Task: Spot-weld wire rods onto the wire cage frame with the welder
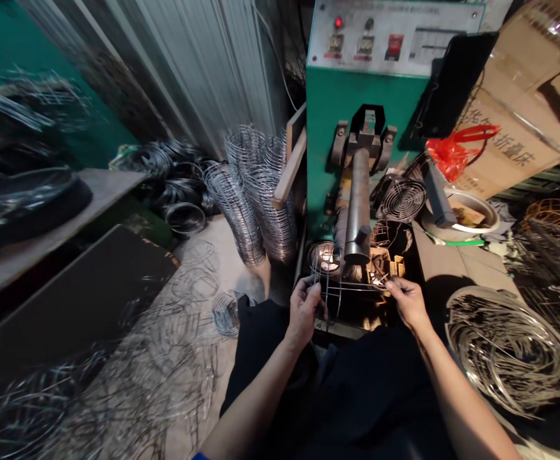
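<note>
My left hand [303,308] is closed on a small bent wire frame [340,295] held upright in front of the machine. Thin wires [364,287] stretch from this frame across to my right hand [408,305], whose thumb and fingers pinch their far end. Whether these wires are joined to the frame, I cannot tell. Just above and beyond both hands, a thick round metal arm [358,204] juts out from the green machine [321,147].
Stacks of wire rings [236,211] stand left of the machine, and loose wire pieces [165,358] litter the floor. On the right are a round container of cut wires [514,351], a white basin [491,223] and a cardboard box [524,108]. A wooden bar [289,169] sticks out beside the machine.
</note>
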`<state>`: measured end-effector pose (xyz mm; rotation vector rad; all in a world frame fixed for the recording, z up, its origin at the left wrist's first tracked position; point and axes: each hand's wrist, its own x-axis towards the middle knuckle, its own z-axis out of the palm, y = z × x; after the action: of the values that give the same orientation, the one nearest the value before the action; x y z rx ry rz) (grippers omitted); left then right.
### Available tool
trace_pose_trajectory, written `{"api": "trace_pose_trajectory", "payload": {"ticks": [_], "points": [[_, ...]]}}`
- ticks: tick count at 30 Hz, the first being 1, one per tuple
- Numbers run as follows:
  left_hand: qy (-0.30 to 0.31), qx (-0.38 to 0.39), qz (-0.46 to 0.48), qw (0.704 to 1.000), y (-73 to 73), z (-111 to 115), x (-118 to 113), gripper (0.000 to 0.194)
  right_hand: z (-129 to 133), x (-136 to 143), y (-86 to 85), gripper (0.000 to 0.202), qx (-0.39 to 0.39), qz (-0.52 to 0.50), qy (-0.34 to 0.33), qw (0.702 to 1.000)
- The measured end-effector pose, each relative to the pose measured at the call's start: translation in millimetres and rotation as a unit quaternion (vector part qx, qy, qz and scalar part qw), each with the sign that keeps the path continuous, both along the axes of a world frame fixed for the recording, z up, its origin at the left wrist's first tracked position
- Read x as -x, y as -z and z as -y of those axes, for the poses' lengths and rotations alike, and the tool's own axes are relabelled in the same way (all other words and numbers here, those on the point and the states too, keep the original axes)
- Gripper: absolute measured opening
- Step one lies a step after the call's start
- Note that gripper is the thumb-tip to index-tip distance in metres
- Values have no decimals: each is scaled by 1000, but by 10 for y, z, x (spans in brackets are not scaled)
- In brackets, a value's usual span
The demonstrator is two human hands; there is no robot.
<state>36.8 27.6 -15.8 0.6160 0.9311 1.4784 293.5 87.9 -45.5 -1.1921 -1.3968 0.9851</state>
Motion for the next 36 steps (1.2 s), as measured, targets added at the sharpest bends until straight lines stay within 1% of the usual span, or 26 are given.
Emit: {"api": "trace_pose_trajectory", "payload": {"ticks": [7, 10, 18, 26, 32, 36], "points": [[0, 1, 5, 1000, -4, -84, -24, 40, -56, -13, -72, 57, 1, 6, 2, 1000], [-4, -9, 6, 1000, -7, -101, -39, 37, -65, -30, -68, 57, 1, 9, 0, 1000], [6, -11, 12, 1000, 58, -144, -49, 37, -81, -54, -42, 56, 4, 12, -2, 1000], [0, -9, 4, 1000, -3, -180, -54, 38, -95, -55, -114, 57, 0, 29, 0, 1000], [6, 0, -2, 1000, -2, -186, -44, 43, -74, -23, -193, 59, 5, 55, 12, 998], [3, 11, 1, 1000, -25, -180, -47, 44, -84, -53, -191, 58, 3, 52, 8, 999]]}}
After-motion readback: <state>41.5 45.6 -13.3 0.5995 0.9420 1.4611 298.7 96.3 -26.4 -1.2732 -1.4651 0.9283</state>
